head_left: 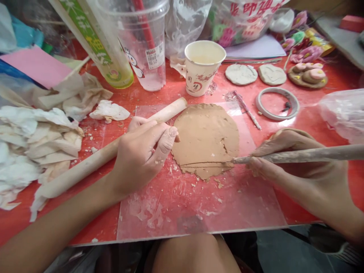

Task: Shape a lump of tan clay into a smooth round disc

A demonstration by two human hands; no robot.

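Note:
A flat slab of brown clay (204,132) lies on a clear plastic sheet (199,212), two thin lines scored across its lower part. My right hand (301,174) grips a long clay-smeared modelling tool (313,153), its tip touching the slab at the right end of the lines. Over the slab's left edge, my left hand (145,151) is closed, thumb pressed to the fingers. A small brown bit shows at its fingertips; what it is I cannot tell. Beneath that hand runs a pale rolling pin (88,165), slanting from lower left to the slab's top left.
Crumpled tissues (57,140) pile up at left. A paper cup (201,70), a plastic cup (153,49) and a tall drink carton (105,49) stand behind. A tape roll (258,102), a thin clay-tipped stick (248,110) and two clay discs (241,74) lie at back right.

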